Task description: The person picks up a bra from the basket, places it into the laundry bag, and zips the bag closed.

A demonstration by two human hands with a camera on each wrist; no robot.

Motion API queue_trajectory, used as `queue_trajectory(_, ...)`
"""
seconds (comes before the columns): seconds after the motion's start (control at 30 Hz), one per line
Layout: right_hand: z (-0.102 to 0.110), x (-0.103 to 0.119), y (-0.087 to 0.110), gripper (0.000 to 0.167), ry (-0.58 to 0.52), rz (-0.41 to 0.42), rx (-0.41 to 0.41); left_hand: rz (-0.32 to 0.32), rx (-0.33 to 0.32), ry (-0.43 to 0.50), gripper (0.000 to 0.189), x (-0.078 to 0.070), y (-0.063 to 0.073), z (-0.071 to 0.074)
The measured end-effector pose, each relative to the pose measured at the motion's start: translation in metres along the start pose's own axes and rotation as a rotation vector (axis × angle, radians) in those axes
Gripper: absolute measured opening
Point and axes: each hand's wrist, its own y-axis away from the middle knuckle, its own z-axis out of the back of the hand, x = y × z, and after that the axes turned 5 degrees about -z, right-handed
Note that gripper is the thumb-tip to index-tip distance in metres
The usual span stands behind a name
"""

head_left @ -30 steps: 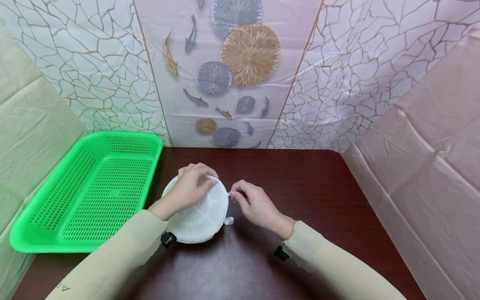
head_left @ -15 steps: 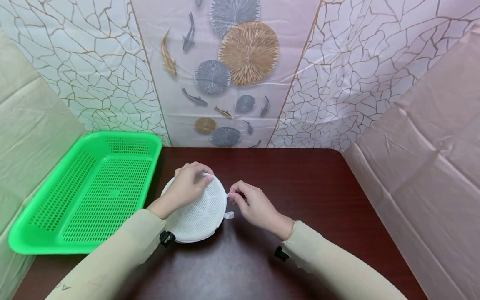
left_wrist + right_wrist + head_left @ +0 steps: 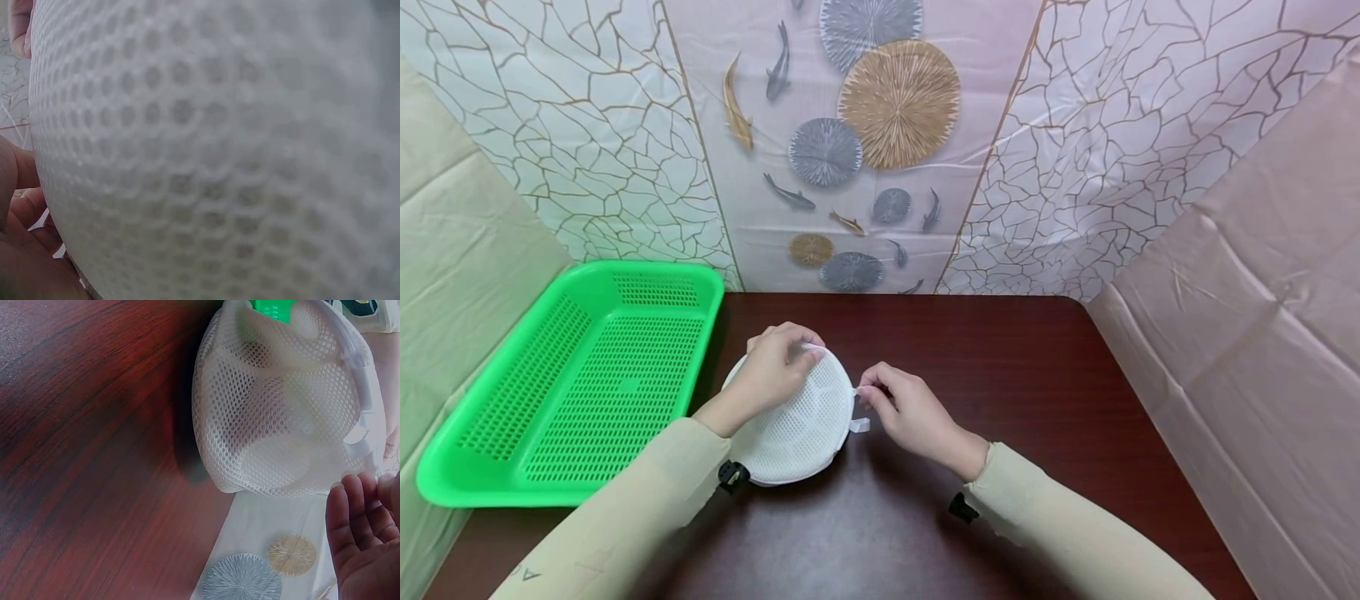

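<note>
A round white mesh laundry bag (image 3: 797,437) stands on the dark wooden table, its flat mesh top facing up. My left hand (image 3: 775,364) grips the far rim, thumb over the top. At the right rim my right hand (image 3: 913,410) pinches a small white piece between thumb and forefinger; whether it is a zipper pull is too small to tell. A white fabric loop (image 3: 860,425) sticks out just nearer to me, and shows beside the right fingertips in the right wrist view. Blurred mesh (image 3: 187,137) fills most of the left wrist view.
A green plastic basket (image 3: 703,367) with slotted floor and walls stands left of the bag, close to my left forearm. The table (image 3: 1000,375) extends to the right. Patterned cloth (image 3: 1060,192) hangs behind, and plain cloth (image 3: 1247,275) borders the right side.
The bag has turned slightly, so its fabric loop has moved away from me, closer to my right hand. My left hand has shifted a little to the left; the right stays nearly still.
</note>
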Motion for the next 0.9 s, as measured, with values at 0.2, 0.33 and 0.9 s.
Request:
queue_trajectory(0.2,0.0001,0.0009,0.0003,0.005,-0.006,-0.004,0.005,0.007,0.003,-0.009,0.007,0.0001,0.0008,-0.0002)
queue_trajectory(0.33,0.0003,0.0033,0.0011,0.004,-0.013,-0.009,0.016,0.016,0.005,-0.013,0.007,0.0000,0.0011,0.0008)
queue_trajectory(0.9,-0.0017,0.0078,0.0065,0.005,-0.025,0.045,0.054,0.143,-0.018,0.024,0.014,0.0078,-0.0001,0.0067)
